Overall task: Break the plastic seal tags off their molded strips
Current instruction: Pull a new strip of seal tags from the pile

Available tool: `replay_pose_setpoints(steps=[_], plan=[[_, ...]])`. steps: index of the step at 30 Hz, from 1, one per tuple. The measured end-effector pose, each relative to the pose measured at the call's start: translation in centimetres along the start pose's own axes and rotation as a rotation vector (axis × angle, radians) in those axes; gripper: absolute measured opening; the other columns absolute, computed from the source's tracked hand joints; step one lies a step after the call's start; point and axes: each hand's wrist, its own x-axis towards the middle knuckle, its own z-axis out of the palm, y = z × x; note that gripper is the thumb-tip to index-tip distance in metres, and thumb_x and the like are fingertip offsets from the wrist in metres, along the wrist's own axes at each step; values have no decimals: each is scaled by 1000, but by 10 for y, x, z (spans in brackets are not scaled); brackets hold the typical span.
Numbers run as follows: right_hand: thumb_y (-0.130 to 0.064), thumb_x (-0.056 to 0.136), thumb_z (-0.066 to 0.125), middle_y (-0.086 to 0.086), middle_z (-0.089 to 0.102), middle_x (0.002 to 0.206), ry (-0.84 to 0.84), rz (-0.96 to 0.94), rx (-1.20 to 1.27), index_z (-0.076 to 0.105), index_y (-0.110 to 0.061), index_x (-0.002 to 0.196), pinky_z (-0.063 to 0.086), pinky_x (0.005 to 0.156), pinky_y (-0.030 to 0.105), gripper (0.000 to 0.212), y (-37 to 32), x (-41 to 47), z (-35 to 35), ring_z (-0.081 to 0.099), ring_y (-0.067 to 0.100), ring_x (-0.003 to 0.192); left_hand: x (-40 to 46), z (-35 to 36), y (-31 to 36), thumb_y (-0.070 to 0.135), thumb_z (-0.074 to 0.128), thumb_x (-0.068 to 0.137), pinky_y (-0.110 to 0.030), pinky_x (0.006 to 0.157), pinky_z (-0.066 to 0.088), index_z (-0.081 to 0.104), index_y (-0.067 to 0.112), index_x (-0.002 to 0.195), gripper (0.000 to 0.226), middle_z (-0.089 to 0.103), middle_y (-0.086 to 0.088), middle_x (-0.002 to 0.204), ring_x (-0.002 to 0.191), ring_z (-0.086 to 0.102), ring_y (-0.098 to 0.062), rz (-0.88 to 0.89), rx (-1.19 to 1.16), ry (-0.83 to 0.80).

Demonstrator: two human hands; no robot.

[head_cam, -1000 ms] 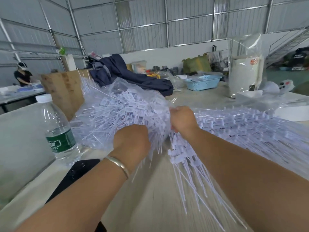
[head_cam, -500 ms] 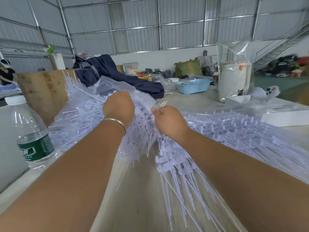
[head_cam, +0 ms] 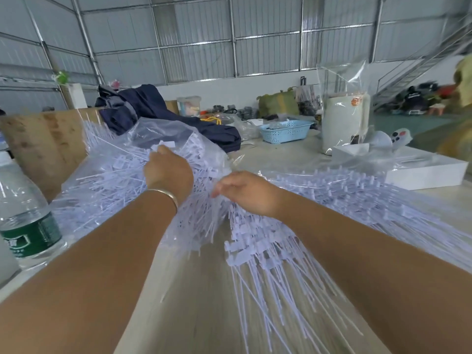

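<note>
**Both hands in the seal-tag piles, mid-desk**

Nearest to us: both forearms reach forward over the pale desk (head_cam: 194, 310). A water bottle (head_cam: 24, 221) with a green label stands at the near left edge.

Loose seal tags (head_cam: 270, 254) fan toward us under our right forearm, long thin tails pointing at the camera, flag heads stacked further up.

Right hand (head_cam: 249, 192) sits on top of that fan, palm down. The fingers curl down into the tags at the seam between the two piles; we can't tell exactly what they pinch, since the tips are hidden.

Left hand (head_cam: 168, 172), thin metal bangle (head_cam: 164, 196) on the wrist, is buried in the left pile of tags (head_cam: 109, 185), which lies partly inside a clear plastic bag (head_cam: 163, 131). Its fingers are bent round a clump of tags at the top of the pile.

To the right, a wide spread of molded strips (head_cam: 357, 190) covers the desk under clear film.

Further back:
- plywood board (head_cam: 46, 144) standing at left
- dark blue garment (head_cam: 153, 108) heaped behind the bag
- blue perforated basket (head_cam: 286, 131)
- white roll in a clear bag (head_cam: 344, 118), upright
- white box (head_cam: 429, 172) at right

Behind all that is a corrugated metal wall (head_cam: 204, 47) and a staircase at far right.
</note>
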Motion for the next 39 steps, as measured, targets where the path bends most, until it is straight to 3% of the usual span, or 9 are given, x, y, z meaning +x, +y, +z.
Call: replay_pose_setpoints(steps=[3,8,13,17,20,26,31,34,39], plan=[[-13,96,54,8,72,92,38,31,44,75,-6,95,53,89,42,22,15,-23,-25,67,26,88,-1,0,-11,24,43,94,-44,98,38,38,2,139,50,31,-16,140,129,29,-31,-31,4,-35],[3,84,65,0,70,81,78,81,-170,75,-5,87,42,64,6,13,43,-67,-67,62,8,74,-28,1,-8,22,42,95,-50,105,32,44,2,134,44,37,-14,138,131,27,-33,17,-277,89],[-39,89,63,-5,53,122,76,292,-534,61,-25,119,40,99,35,33,73,-112,-63,49,17,115,-71,-21,2,8,53,86,-46,87,37,68,10,109,28,59,-12,113,111,46,-34,218,-685,541],[-41,90,62,-3,48,128,135,293,-524,56,-22,123,41,99,36,39,82,-129,-43,45,20,121,-114,-27,38,21,50,92,-32,65,45,67,15,96,18,65,-3,90,80,58,-25,301,-748,191],[-27,91,64,1,53,114,307,225,-440,64,-14,109,44,86,29,22,86,-138,-33,52,21,107,-133,-14,54,32,52,93,-31,68,49,61,14,91,20,64,-4,87,83,64,-25,265,-709,-60],[-25,89,65,-2,57,98,587,198,-536,64,-18,78,34,85,36,13,93,-144,-34,52,22,98,-145,2,57,18,61,80,-25,48,32,43,15,55,32,42,1,55,55,45,-17,166,-937,-138],[-12,86,69,-2,57,98,738,175,-78,59,-19,68,42,89,41,22,95,-144,-43,54,18,95,-147,8,56,7,66,75,-27,56,39,64,0,60,16,53,-4,52,54,53,-22,-5,-1368,-194],[-7,88,67,4,59,96,810,170,276,60,-11,70,43,75,20,20,92,-148,-46,55,17,87,-152,9,55,6,61,77,-28,57,39,60,6,53,24,53,2,46,53,50,-21,-96,-1503,-206],[4,82,67,21,64,81,524,102,445,64,1,70,45,79,28,12,80,-156,-61,58,17,72,-156,13,59,16,56,88,-31,61,50,65,10,67,23,59,7,53,57,56,-17,-85,-1484,-205]])
